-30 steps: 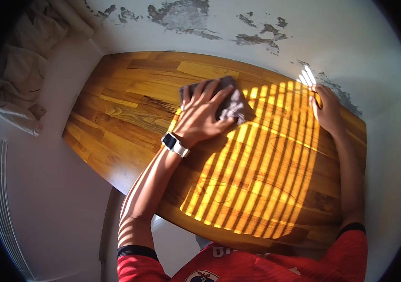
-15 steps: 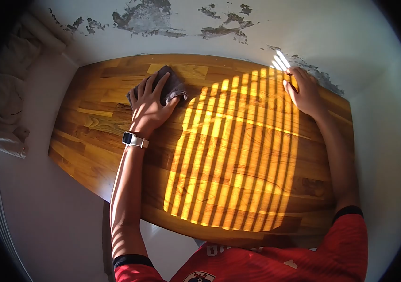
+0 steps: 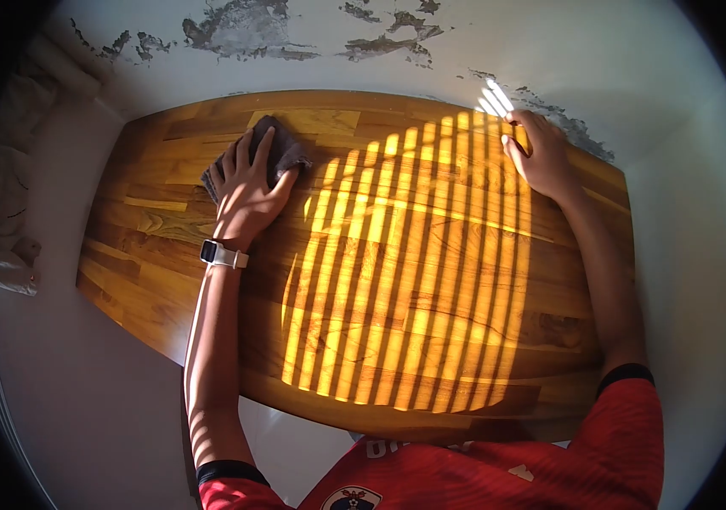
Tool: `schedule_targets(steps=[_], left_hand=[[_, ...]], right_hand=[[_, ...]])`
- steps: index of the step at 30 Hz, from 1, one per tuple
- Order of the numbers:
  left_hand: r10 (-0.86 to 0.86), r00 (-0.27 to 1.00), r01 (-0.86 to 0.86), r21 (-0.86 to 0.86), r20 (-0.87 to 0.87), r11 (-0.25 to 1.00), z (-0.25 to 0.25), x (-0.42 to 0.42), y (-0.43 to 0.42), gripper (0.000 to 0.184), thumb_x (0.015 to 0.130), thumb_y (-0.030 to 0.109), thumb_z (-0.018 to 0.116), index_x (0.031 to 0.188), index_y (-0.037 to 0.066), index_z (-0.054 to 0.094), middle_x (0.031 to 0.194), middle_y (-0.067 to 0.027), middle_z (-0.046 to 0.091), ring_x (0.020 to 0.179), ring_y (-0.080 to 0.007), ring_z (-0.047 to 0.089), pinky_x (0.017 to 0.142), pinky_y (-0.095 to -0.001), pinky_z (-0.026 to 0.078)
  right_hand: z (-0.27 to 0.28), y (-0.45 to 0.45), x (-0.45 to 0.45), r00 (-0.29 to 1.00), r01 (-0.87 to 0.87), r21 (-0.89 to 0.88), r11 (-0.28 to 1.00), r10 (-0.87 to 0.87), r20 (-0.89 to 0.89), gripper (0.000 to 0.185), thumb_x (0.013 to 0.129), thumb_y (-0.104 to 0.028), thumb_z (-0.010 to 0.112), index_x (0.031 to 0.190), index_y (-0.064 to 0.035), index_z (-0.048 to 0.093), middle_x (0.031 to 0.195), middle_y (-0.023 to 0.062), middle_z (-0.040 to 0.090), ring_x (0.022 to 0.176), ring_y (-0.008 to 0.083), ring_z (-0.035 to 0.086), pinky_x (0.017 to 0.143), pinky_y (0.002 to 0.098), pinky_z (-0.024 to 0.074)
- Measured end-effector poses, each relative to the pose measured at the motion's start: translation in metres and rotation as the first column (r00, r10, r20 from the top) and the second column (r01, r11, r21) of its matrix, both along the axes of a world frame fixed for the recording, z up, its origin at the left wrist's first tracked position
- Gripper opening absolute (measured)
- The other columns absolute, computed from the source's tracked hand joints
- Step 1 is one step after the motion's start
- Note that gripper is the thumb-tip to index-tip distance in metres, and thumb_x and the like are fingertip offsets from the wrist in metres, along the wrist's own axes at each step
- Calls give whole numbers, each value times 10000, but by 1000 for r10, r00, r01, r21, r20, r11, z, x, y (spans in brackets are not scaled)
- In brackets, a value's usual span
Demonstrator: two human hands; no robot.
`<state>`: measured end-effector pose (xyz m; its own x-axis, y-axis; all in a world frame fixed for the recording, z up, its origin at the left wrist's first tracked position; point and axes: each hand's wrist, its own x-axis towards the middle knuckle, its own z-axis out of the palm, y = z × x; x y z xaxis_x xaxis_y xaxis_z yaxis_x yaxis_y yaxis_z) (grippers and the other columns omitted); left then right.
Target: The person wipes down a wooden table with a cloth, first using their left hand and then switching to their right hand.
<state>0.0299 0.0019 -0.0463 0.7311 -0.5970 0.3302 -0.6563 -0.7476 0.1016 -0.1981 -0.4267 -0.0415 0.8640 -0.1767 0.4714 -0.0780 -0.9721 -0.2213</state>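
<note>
My left hand lies on a dark grey-purple cloth and holds it down against the wooden tabletop. Its fingers are spread over the cloth, with the thumb at the cloth's right side; the palm side is hidden. A watch with a white strap is on that wrist. Over at the far right edge of the tabletop, my right hand rests with nothing visible in it. Its fingers curve slightly, and the thumb stands apart from them.
Behind the tabletop rises a white wall with peeling grey patches. Another pale wall borders the right side. Striped sunlight falls across the wood. Whitish fabric hangs at the far left.
My left hand and the cloth have slid slightly left over the wood. The whole view has also shifted a little. My right hand keeps its place at the edge.
</note>
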Motion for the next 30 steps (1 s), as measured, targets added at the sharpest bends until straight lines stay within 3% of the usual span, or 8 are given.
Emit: schedule_targets(steps=[4, 10, 15, 18, 19, 24, 30], left_hand=[[-230, 973, 231, -61, 33, 971, 11, -41, -25, 816, 906, 533, 682, 1601, 165, 464, 1659, -209, 390, 1521, -453, 337, 1236, -651, 203], [-296, 954, 295, -28, -37, 955, 19, -59, -35, 828, 889, 512, 713, 1614, 207, 455, 1648, -213, 407, 1534, -425, 333, 1250, -635, 194], [-199, 980, 199, -58, 2, 978, 15, -31, -22, 777, 884, 531, 727, 1568, 223, 525, 1648, -122, 446, 1520, -372, 380, 1255, -567, 223], [-123, 992, 123, -24, 6, 992, 12, -13, -9, 770, 905, 521, 721, 1583, 234, 498, 1652, -106, 441, 1527, -356, 370, 1259, -571, 209], [-74, 997, 74, 30, 2, 997, 12, -12, -7, 742, 936, 457, 681, 1614, 261, 453, 1671, -95, 411, 1527, -354, 365, 1260, -528, 228], [-46, 998, 44, 50, 37, 998, 9, -14, -10, 731, 959, 464, 661, 1624, 265, 431, 1674, -99, 405, 1534, -357, 355, 1261, -530, 227], [-41, 998, 38, 48, 45, 998, 8, -15, -11, 721, 967, 474, 651, 1621, 261, 434, 1673, -106, 403, 1531, -364, 359, 1260, -533, 229]], right_hand=[[0, -1, 1, 1000, 8, -7, 1000, -8, 3, 286, 995, -217, 683, 1246, -124, 581, 1191, 90, 674, 1174, 296, 635, 1053, 500, 399], [-3, -3, 3, 974, -78, 103, 992, 53, 221, 238, 950, -92, 721, 1160, -74, 610, 1088, 116, 687, 1041, 302, 677, 937, 429, 505], [-3, -9, 0, 957, -42, 136, 990, 0, 291, 183, 942, -2, 705, 1102, -32, 621, 1012, 125, 693, 949, 286, 692, 865, 392, 540], [-4, -8, 0, 972, 0, 332, 943, -77, 220, 122, 964, 17, 672, 1075, -23, 639, 983, 141, 699, 938, 287, 697, 839, 372, 541], [-5, -9, 0, 972, 6, 307, 952, -78, 222, 105, 975, 9, 663, 1074, -22, 648, 978, 142, 702, 935, 295, 697, 839, 375, 541], [-5, -11, 4, 968, 14, 68, 998, -30, 247, 102, 1018, -51, 635, 1097, -17, 690, 1003, 135, 706, 944, 328, 684, 835, 403, 535], [-6, -18, 4, 992, 11, 53, 999, -18, 121, 158, 1028, -79, 633, 1136, -19, 732, 979, 110, 650, 879, 307, 629, 797, 426, 507]])
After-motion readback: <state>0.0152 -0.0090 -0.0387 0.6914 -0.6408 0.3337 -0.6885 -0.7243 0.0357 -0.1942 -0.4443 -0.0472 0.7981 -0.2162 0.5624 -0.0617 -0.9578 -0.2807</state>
